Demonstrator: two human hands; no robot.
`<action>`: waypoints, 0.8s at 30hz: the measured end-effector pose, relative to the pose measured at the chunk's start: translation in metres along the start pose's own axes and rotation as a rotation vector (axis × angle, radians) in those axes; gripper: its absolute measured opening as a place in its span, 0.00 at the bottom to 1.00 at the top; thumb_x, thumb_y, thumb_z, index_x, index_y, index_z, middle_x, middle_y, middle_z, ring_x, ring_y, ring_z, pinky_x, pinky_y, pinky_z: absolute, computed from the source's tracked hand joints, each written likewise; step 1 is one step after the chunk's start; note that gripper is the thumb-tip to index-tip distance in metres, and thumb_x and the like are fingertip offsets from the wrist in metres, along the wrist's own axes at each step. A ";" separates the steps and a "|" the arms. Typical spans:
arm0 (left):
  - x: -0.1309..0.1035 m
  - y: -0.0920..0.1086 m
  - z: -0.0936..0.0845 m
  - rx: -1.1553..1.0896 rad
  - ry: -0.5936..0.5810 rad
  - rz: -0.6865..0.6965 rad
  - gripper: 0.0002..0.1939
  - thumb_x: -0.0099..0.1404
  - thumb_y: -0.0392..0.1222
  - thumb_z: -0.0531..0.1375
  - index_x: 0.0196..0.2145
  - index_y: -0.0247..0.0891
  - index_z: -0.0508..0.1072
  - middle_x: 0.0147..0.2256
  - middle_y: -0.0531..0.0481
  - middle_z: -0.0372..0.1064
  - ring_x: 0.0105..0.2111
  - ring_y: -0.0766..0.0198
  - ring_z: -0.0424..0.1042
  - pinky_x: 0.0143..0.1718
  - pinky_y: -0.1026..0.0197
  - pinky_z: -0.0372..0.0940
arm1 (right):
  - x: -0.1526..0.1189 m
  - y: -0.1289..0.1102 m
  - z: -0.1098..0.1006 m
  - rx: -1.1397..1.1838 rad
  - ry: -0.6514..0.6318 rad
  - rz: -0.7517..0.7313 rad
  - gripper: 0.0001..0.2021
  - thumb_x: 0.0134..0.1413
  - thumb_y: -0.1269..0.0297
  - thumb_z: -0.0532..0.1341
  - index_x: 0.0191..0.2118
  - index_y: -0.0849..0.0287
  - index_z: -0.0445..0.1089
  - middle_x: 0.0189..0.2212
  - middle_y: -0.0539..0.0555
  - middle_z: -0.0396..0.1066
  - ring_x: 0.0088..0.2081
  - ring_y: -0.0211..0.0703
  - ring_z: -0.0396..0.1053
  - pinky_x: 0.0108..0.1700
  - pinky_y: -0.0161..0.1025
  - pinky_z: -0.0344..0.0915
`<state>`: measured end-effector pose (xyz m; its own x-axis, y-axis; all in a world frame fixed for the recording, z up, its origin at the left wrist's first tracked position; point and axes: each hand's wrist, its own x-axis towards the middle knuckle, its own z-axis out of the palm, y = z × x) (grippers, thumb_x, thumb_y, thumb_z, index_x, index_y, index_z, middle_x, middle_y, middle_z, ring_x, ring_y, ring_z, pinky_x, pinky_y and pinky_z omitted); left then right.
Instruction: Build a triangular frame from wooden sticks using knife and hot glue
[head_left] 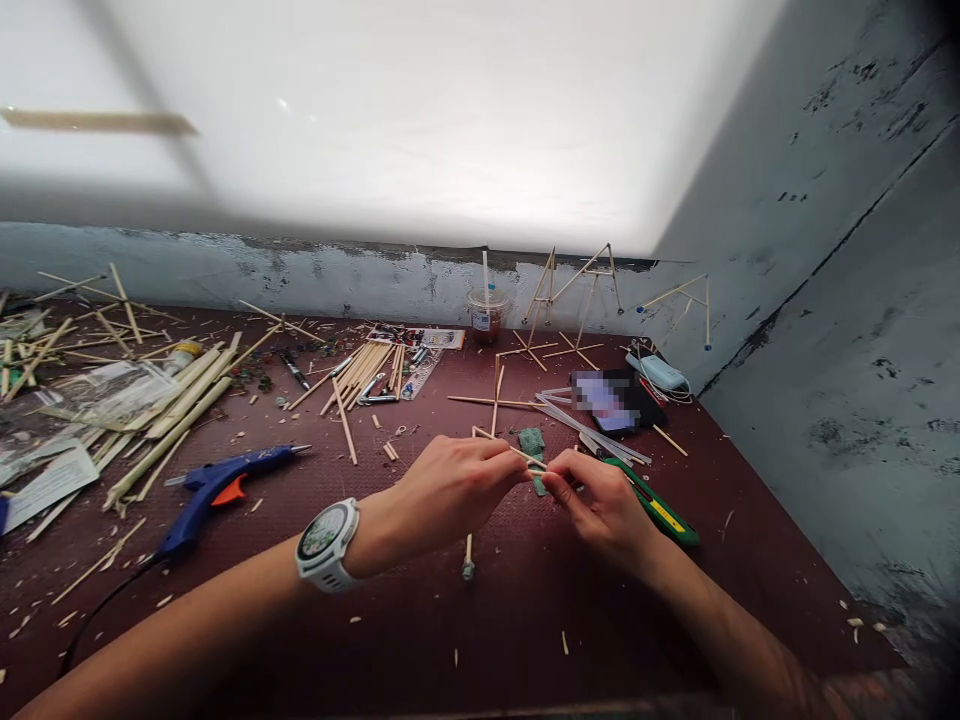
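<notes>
Over the middle of the table my left hand [459,485], below a watch [328,543], pinches a thin wooden stick [517,449]. Opposite it, my right hand [604,505] has thumb and finger closed at the same stick's right end. The fingers of both hands nearly meet there, and part of the stick is hidden by them. Another stick [469,550] with a greyish lump on its end shows below my left hand; whether it joins the held one I cannot tell. Just behind the fingertips lies a rough green piece [531,440].
A blue glue gun [225,482] lies left, a green cutter [660,505] right. Clear glue sticks [592,430] and a phone [611,398] sit behind. Cut sticks [364,372], a lidded cup [486,318] and stick frames [581,275] stand farther back. Bamboo strips [180,410] cover the left.
</notes>
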<state>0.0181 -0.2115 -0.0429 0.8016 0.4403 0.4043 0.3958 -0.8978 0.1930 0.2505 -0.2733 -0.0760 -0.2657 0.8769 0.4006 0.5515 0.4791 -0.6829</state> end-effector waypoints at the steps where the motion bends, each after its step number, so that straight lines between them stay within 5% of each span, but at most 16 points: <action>1: 0.000 -0.001 -0.001 -0.011 0.001 0.008 0.15 0.80 0.41 0.53 0.37 0.37 0.76 0.31 0.49 0.76 0.28 0.63 0.73 0.27 0.62 0.54 | 0.000 0.000 0.000 -0.036 -0.023 -0.001 0.15 0.75 0.56 0.56 0.34 0.55 0.68 0.30 0.50 0.72 0.31 0.40 0.69 0.35 0.38 0.63; 5: 0.002 -0.002 -0.006 -0.096 -0.002 0.012 0.14 0.80 0.40 0.54 0.38 0.36 0.77 0.32 0.49 0.77 0.28 0.64 0.74 0.29 0.62 0.59 | 0.001 0.000 -0.004 -0.017 -0.028 0.067 0.19 0.76 0.53 0.52 0.33 0.55 0.65 0.25 0.48 0.68 0.27 0.38 0.66 0.32 0.38 0.60; 10: 0.005 -0.003 -0.013 -0.229 0.069 -0.164 0.11 0.77 0.40 0.59 0.37 0.36 0.78 0.31 0.50 0.79 0.28 0.65 0.75 0.31 0.63 0.65 | 0.009 0.005 -0.035 0.182 0.395 0.224 0.18 0.75 0.48 0.54 0.36 0.54 0.67 0.25 0.46 0.68 0.26 0.37 0.67 0.33 0.37 0.65; 12: 0.006 -0.002 -0.010 -0.333 0.117 -0.249 0.08 0.75 0.42 0.62 0.42 0.35 0.79 0.34 0.48 0.81 0.29 0.65 0.78 0.32 0.64 0.68 | 0.012 0.006 -0.042 0.183 0.353 0.250 0.18 0.73 0.47 0.56 0.36 0.54 0.68 0.28 0.48 0.70 0.26 0.37 0.68 0.34 0.37 0.65; 15: 0.006 0.002 0.002 -0.432 0.148 -0.228 0.22 0.72 0.44 0.66 0.59 0.33 0.73 0.45 0.42 0.82 0.36 0.61 0.82 0.36 0.63 0.73 | 0.012 0.004 -0.034 0.154 0.095 0.219 0.17 0.73 0.48 0.58 0.37 0.55 0.71 0.29 0.49 0.71 0.28 0.38 0.69 0.33 0.37 0.66; 18: 0.003 0.005 0.015 -0.342 0.107 -0.123 0.14 0.77 0.41 0.60 0.55 0.34 0.77 0.44 0.41 0.83 0.39 0.58 0.83 0.39 0.60 0.73 | 0.008 0.001 -0.013 0.155 -0.050 0.170 0.15 0.72 0.50 0.59 0.41 0.56 0.73 0.30 0.50 0.72 0.29 0.38 0.70 0.32 0.36 0.66; 21: 0.002 0.004 0.020 -0.301 0.057 -0.122 0.12 0.78 0.39 0.56 0.47 0.35 0.81 0.41 0.42 0.84 0.38 0.56 0.83 0.39 0.59 0.71 | 0.007 0.001 -0.007 0.164 -0.042 0.166 0.15 0.70 0.49 0.61 0.41 0.56 0.75 0.30 0.50 0.74 0.28 0.38 0.70 0.31 0.36 0.66; 24: 0.003 0.001 0.018 -0.343 0.034 -0.230 0.12 0.77 0.39 0.58 0.44 0.34 0.81 0.35 0.44 0.83 0.32 0.59 0.80 0.34 0.60 0.67 | 0.011 0.003 -0.028 0.146 0.144 0.243 0.18 0.68 0.45 0.62 0.39 0.56 0.75 0.32 0.51 0.77 0.27 0.38 0.71 0.31 0.36 0.68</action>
<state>0.0291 -0.2106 -0.0580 0.6921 0.6343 0.3444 0.3858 -0.7284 0.5662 0.2710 -0.2635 -0.0563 -0.0198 0.9569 0.2897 0.4628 0.2656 -0.8457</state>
